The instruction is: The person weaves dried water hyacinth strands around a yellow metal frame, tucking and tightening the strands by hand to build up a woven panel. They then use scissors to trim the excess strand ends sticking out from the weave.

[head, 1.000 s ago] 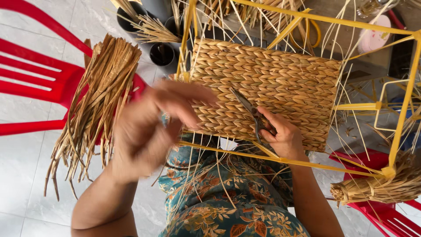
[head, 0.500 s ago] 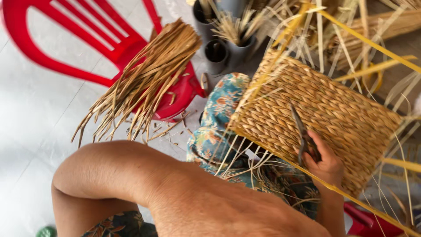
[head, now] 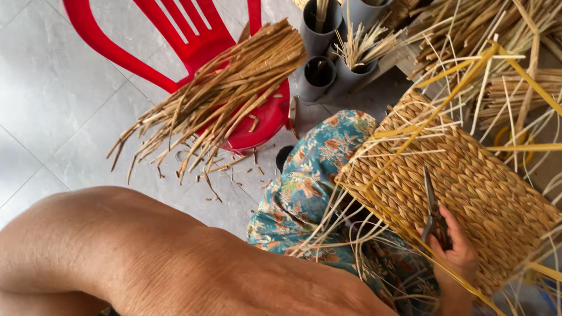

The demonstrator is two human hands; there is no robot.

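Metal scissors (head: pixel 432 210) sit gripped in your right hand (head: pixel 459 251), blades flat against the woven panel (head: pixel 468 175) propped on your lap for reach. Left hand out of view, forearm (head: pixel 164 257) only. Straw bundle (head: pixel 216 99) rests on red chair (head: pixel 175 35).

red chair (head: pixel 193 35), tan woven panel (head: pixel 468 187), teal floral fabric (head: pixel 310 181)

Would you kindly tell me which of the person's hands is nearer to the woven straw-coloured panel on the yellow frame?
The right hand, holding dark scissors, rests against the woven straw-coloured panel. The left hand is out of frame; only its forearm shows, well left of the panel.
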